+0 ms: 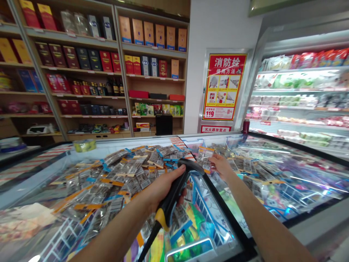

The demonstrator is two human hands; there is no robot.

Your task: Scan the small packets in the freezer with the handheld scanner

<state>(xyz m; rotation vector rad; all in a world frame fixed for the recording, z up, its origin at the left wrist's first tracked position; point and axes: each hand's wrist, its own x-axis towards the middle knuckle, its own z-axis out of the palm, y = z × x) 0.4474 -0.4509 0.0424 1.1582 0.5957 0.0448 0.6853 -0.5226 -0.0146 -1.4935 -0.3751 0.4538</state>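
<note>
Behind the chest freezer [224,207], a red sign [225,87] reads “消防栓” and “119”. Above the freezer, your left grip [166,186] clasps a barcode scanner [174,194], your right grip [221,166] pinches an orange-edged packet [204,157]; blue baskets [208,214] sit inside.

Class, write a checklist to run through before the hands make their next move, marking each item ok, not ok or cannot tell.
1. Left grip closed around the scanner: ok.
2. Right grip holding a small packet: ok.
3. Scanner head beside that packet: ok.
4. Packet's label readable: cannot tell, print too small.
5. Cable plugged in: cannot tell, it leaves the view.
6. Other packets stacked neatly: not ok, heaped loosely.
</note>
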